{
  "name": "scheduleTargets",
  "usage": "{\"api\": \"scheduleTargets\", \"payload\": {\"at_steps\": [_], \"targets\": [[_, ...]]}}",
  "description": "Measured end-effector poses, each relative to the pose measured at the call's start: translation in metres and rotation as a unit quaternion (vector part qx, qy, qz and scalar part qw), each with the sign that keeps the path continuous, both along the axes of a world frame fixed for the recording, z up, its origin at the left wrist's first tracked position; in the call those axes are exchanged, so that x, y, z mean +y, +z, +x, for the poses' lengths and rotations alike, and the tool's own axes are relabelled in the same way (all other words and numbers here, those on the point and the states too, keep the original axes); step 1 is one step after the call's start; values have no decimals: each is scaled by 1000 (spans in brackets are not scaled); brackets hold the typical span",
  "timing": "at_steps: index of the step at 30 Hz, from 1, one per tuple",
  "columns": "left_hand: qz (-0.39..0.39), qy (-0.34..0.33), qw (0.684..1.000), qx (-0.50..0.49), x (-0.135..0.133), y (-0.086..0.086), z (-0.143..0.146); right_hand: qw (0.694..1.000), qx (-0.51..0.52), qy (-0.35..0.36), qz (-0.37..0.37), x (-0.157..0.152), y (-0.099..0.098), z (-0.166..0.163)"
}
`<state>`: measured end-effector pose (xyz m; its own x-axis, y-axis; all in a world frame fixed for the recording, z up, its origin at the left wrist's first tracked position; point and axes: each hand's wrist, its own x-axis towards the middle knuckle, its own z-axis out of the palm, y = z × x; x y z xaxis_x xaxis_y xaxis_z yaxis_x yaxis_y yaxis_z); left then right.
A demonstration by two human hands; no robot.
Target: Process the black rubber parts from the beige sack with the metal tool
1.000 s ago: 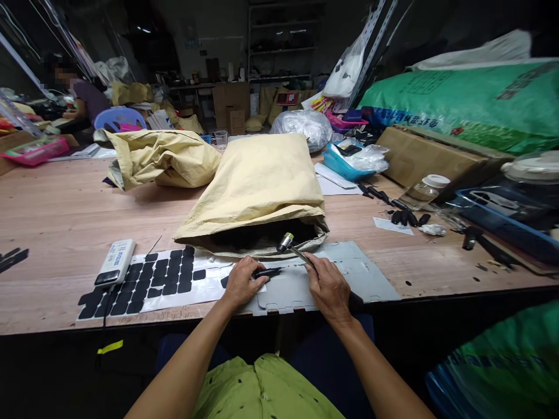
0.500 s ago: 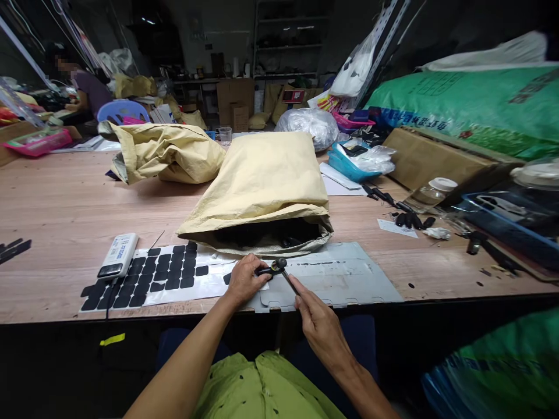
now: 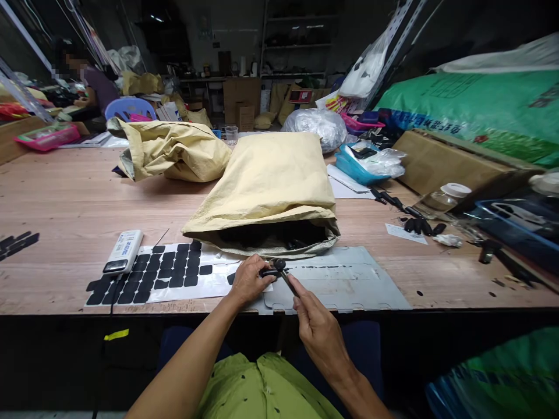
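Observation:
My right hand is closed around the thin handle of a small hammer with a dark, rounded head. Just left of it, my left hand pinches a small black piece whose kind I cannot make out. The hammer head is at the right end of that piece; whether they touch is hard to tell. Both hands are over a grey board at the table's front edge. Behind them lies a yellow sack, its dark mouth facing me with black items inside.
A sheet of black stickers and a white power bank with a cable lie to the left. Black parts, a lidded jar and a cardboard box stand right. Another yellow sack is behind; a person sits far left.
The view has turned slightly left, so the scene sits further right. The hammer head is slightly lower, by the black piece. Both hands keep their hold.

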<state>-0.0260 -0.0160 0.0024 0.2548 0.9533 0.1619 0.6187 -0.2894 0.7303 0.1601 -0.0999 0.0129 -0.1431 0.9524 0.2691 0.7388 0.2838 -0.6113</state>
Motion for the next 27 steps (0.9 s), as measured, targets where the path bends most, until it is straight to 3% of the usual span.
{"api": "scheduleTargets", "payload": {"at_steps": [6,12,16,21,24,27], "targets": [[-7,4,1000,-9,0,-1,0,999,-31,-3,-23,5,-5,3],[-10,16,1000,5,-1,0,1,980,-150,-131,27,51,1,36],[-8,13,1000,10,-2,0,1,953,-226,-184,78,81,-15,55],[2,4,1000,19,1,2,0,945,-231,-201,115,89,-32,60],[31,-16,999,4,-12,10,0,945,-231,-201,115,88,-34,59],[47,-109,992,-41,-47,20,1,944,-231,-205,112,88,-33,59]]}}
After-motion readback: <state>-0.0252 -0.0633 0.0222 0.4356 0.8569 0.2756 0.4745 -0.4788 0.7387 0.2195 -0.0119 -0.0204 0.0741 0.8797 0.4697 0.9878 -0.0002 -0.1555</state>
